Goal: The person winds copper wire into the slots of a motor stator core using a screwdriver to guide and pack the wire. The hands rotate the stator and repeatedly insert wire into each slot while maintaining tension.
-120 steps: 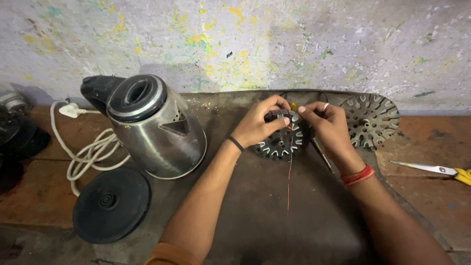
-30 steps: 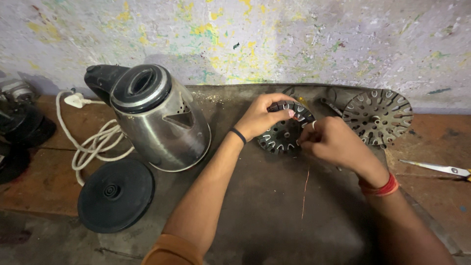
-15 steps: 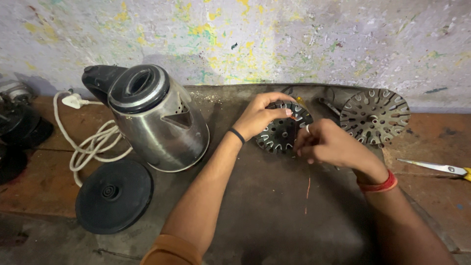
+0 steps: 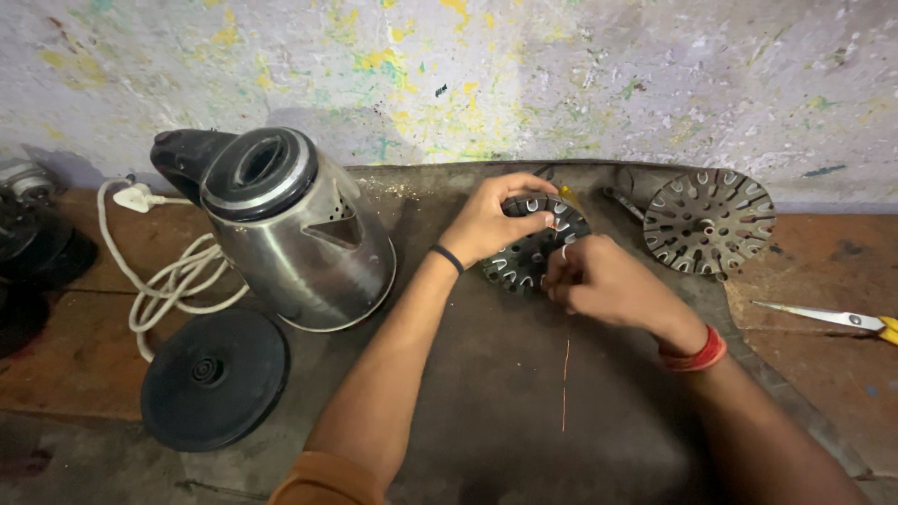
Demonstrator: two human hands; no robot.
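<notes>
Dark slotted metal ring [image 4: 533, 252] lies on the bench [image 4: 486, 402] mat near the back wall. Left hand [image 4: 491, 220] grip closed over its top rim; right hand [image 4: 603, 285] pinches a thin copper wire [image 4: 564, 383] trailing toward the near edge. Kettle [image 4: 295, 229] just left, slotted disc [image 4: 708, 220] right, scissors [image 4: 842, 320] far right; open mat in front. Since earlier frames, right hand dropped lower off the ring.
</notes>
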